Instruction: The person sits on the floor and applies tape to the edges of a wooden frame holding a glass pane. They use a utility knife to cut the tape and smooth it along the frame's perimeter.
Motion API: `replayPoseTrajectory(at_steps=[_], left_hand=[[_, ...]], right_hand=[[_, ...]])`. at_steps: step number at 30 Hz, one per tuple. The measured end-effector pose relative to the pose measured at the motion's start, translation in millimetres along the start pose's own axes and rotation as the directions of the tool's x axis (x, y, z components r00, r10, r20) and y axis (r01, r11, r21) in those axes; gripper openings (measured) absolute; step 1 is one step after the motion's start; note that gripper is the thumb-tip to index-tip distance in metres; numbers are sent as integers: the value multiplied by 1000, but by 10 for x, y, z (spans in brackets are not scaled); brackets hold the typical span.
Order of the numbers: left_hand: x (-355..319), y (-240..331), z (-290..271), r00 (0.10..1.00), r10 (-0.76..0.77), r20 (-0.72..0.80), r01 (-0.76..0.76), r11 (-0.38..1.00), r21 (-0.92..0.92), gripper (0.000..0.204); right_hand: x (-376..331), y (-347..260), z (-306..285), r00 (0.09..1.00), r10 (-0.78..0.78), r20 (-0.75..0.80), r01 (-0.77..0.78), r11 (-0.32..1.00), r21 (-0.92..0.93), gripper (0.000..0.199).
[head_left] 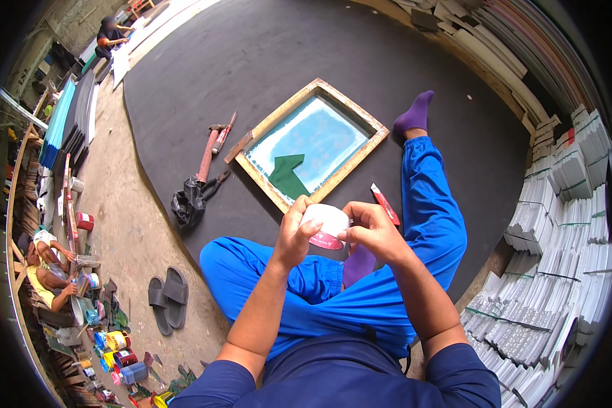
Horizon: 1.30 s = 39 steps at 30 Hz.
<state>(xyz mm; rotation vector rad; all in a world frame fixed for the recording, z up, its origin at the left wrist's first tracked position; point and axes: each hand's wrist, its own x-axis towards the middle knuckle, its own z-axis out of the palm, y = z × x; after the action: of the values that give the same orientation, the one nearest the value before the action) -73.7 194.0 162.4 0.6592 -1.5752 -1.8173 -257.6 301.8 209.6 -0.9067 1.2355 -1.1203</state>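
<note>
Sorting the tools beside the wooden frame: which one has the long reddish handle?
The hammer, lying between the red-handled knife and the pliers; its handle is the longest.

Frame (315, 143) on mat (251, 54), hammer (209, 153) left.

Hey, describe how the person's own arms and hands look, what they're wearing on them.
Both forearms are bare, coming up from the lower edge. Short dark navy sleeves end above the elbows. The left hand and right hand wear no gloves; no watch, ring or bracelet is visible.
</note>
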Motion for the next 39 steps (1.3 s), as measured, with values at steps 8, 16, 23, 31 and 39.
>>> replayPoseTrajectory(at_steps=[8,16,23,31,39], left_hand=[[17,29,-20,951,212,-224,-160,960,228,46],[25,59,-32,913,349,-209,-211,846,490,49],[12,70,-13,908,370,-195,-205,800,564,54],[2,45,5,912,360,-198,-183,788,589,56],[9,2,32,913,353,-205,-190,812,551,54]], right_hand=[[-132,-97,243,780,-505,-368,294,816,-497,21],[-164,-73,350,747,-627,-221,300,614,-730,12],[-126,-26,359,756,-622,-204,274,584,-764,7],[-77,-5,334,778,-618,-110,296,515,-804,10],[-43,71,312,780,-613,-127,292,536,-792,10]])
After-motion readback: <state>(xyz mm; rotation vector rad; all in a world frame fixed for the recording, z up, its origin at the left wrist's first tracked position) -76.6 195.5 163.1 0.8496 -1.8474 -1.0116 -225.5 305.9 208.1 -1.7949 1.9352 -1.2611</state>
